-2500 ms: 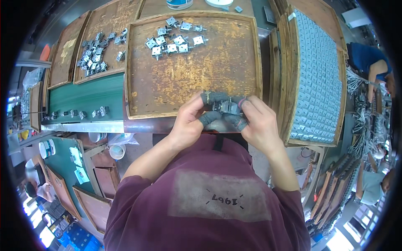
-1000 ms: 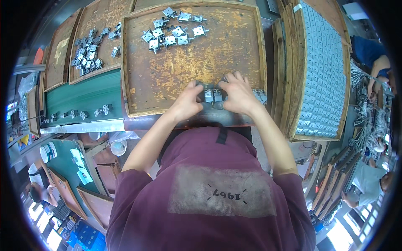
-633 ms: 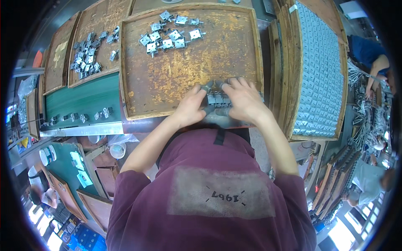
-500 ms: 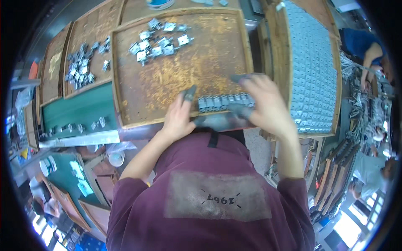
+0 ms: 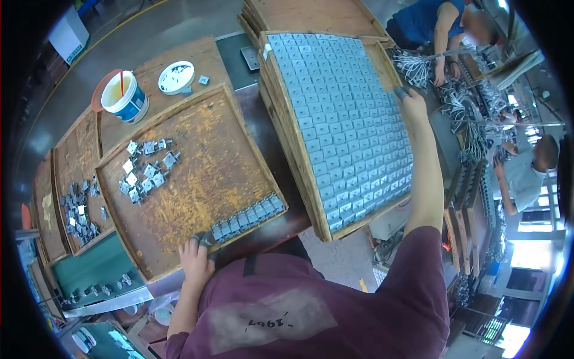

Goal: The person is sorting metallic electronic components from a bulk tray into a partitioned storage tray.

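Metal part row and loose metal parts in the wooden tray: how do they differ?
The metal part row is lined up, whereas the loose metal parts lie scattered at mixed angles. The row sits along the near edge, beside the left hand; the loose parts lie toward the far left. Both are silvery, in one wooden tray.

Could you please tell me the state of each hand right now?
Left hand: beside the metal row; grip unclear.
Right hand: at the densely filled tray's right edge; grip unclear.
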{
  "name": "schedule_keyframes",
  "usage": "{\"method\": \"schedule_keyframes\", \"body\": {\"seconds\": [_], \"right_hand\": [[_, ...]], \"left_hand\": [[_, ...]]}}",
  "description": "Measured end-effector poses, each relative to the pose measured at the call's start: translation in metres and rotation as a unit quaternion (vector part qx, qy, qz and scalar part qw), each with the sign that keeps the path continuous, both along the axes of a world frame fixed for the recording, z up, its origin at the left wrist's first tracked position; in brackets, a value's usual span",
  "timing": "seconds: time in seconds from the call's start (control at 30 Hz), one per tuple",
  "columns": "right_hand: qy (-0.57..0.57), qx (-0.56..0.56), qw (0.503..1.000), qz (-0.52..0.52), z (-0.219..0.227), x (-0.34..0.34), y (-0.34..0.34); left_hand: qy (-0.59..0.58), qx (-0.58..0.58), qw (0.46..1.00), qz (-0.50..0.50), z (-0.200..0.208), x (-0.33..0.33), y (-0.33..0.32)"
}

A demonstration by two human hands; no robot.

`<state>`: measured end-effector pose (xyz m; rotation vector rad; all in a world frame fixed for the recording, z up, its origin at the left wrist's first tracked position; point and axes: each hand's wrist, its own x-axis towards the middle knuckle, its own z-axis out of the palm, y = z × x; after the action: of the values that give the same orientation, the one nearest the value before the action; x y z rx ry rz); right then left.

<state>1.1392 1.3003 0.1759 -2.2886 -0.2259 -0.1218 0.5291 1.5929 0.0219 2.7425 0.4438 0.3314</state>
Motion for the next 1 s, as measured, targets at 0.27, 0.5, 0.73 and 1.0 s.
{"method": "schedule_keyframes", "body": {"seconds": [0.27, 0.5, 0.73, 1.0], "right_hand": [[0.150, 0.084, 0.978, 0.114, -0.029, 0.068, -0.007], [0.073, 0.315, 0.941, 0.098, -0.006, 0.030, 0.017], [0.055, 0.221, 0.924, 0.307, 0.028, -0.122, 0.066], [0.136, 0.234, 0.887, 0.373, 0.024, -0.306, 0.128]], "left_hand": [[-0.002, -0.028, 0.999, 0.042, 0.013, 0.002, -0.005], [-0.083, 0.048, 0.953, 0.286, 0.005, -0.083, 0.036], [0.276, -0.054, 0.772, 0.570, 0.043, -0.172, 0.106], [0.096, -0.090, 0.824, 0.551, 0.039, -0.162, 0.090]]}}
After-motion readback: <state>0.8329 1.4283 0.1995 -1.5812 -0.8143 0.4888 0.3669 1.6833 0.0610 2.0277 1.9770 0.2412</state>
